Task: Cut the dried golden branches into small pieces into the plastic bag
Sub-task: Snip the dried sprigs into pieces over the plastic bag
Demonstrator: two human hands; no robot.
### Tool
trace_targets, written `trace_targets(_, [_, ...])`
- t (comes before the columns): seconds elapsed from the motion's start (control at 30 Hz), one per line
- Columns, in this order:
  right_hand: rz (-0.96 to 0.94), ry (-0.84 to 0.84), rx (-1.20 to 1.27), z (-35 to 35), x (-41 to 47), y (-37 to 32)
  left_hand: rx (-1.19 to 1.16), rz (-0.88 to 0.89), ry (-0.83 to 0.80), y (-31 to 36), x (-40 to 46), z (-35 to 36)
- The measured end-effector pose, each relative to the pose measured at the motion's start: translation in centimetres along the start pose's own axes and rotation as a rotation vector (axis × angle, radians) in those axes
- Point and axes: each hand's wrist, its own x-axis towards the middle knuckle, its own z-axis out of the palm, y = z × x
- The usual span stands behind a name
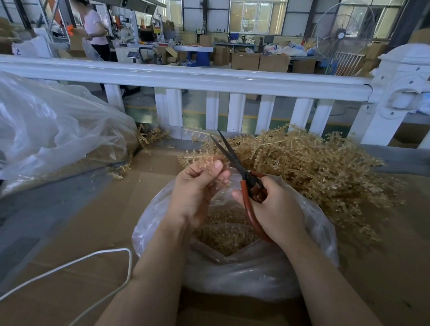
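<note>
A big pile of dried golden branches (314, 172) blocks the right side. The brown cardboard tabletop (103, 222) has open room on the left, up to the thin white cord (81, 260).

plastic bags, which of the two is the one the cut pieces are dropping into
The open plastic bag right under both hands, with small golden pieces visible in its mouth. The other bag lies crumpled far left, away from the scissors.
</note>
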Motion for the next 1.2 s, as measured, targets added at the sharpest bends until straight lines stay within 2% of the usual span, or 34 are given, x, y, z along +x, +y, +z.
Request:
trace_targets(0.27, [-0.054, -0.022, 0.044, -0.16, -0.20, 0.16, -0.022, 0.044, 0.052, 0.13, 0.05, 0.06])
trace_targets(0.73, [-0.094, 0.007, -0.045, -0.12, -0.41, -0.17, -0.040, 0.121, -0.071, -0.14, 0.30, -0.50])
trace_targets(0.97, [-0.118, 0.029, -0.095, -0.24, -0.39, -0.45, -0.005, 0.128, -0.030, -0.08, 0.17, -0.53])
trace_targets(1.2, [-0.143, 0.068, -0.146, -0.13, -0.42, -0.39, 0.005, 0.142, -0.064, -0.07, 0.25, -0.83])
